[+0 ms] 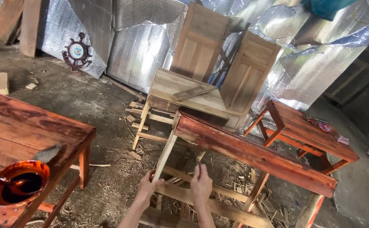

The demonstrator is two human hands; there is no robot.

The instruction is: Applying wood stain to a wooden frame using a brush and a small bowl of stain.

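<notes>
Down low, the left hand [147,185] grips a bare leg [166,153] of the bench [252,154], fingers wrapped round it. The right hand [201,184] pinches a thin brush [198,164], tip up toward the underside. The bench top is stained red and glossy; its legs and rails remain raw. Its long axis runs from near left to far right. A bowl [17,182] of stain sits left. Behind, an unstained table [188,95].

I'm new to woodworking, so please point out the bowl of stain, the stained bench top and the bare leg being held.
Bowl of stain [17,182], head view, on the dark liquid.
Stained bench top [252,152], head view, mid red face.
Bare leg [167,147], head view, mid-length of the pale wood.
</notes>
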